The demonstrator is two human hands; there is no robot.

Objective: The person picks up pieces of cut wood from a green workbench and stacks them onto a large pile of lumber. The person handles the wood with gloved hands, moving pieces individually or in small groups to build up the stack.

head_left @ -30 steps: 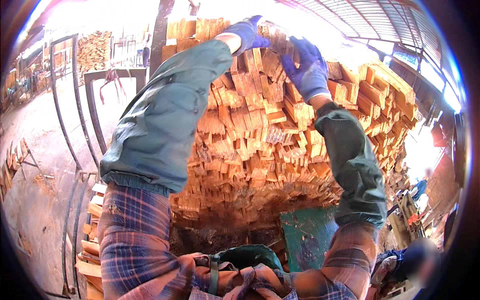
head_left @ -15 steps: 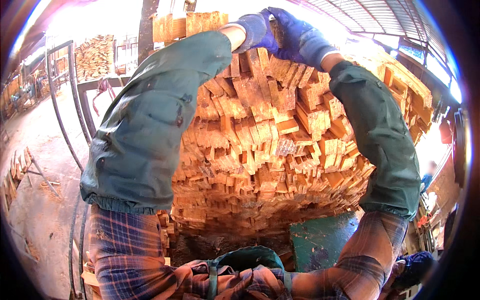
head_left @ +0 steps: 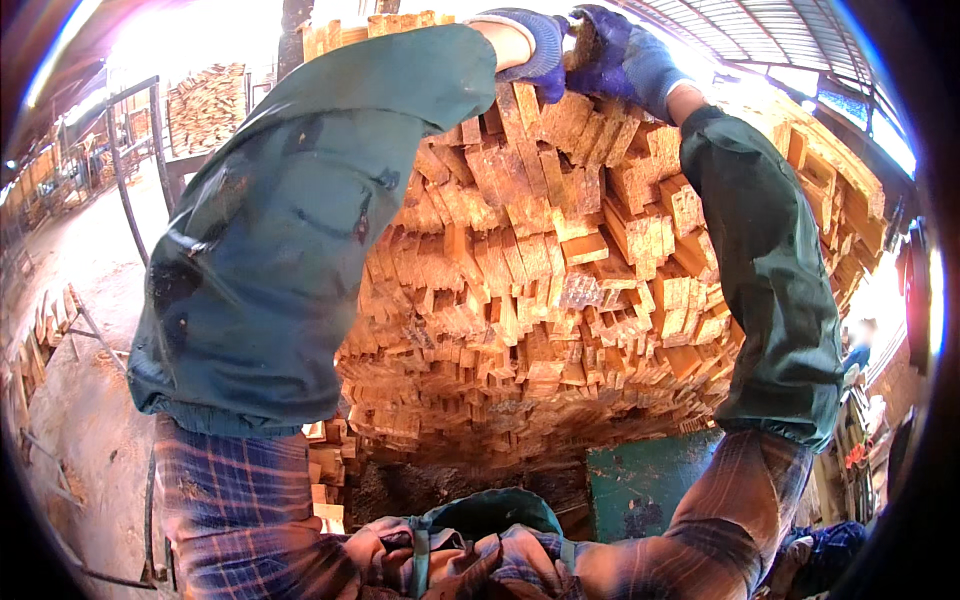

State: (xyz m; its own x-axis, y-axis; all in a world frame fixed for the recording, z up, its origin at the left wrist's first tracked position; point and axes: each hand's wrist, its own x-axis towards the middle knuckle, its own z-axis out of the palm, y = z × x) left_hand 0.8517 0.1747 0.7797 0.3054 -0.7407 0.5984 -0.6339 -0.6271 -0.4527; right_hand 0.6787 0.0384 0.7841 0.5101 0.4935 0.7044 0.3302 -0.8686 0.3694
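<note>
Both my hands are raised at the top of the pile of cut wood pieces (head_left: 560, 240), in blue gloves with grey-blue cuffs. My right hand (head_left: 622, 58) is closed round a short brown wood piece (head_left: 585, 45), whose end shows beside its fingers. Close by on the left, with a narrow bright gap between, is my left hand (head_left: 545, 55). Its fingers point away and are mostly hidden behind its cuff and the glare, so its grip is unclear. Green sleeve covers (head_left: 270, 220) wrap both forearms over plaid sleeves.
The wood ends stick out unevenly in front of me. A green panel (head_left: 645, 485) stands low at the right. At the left are a dark metal frame (head_left: 120, 170) and another wood stack (head_left: 205, 105). A person in blue (head_left: 835, 550) is partly visible at the lower right.
My hands have moved slightly apart and to the right in view; a gap now shows between them. The left forearm appears larger and nearer. The view has shifted a little.
</note>
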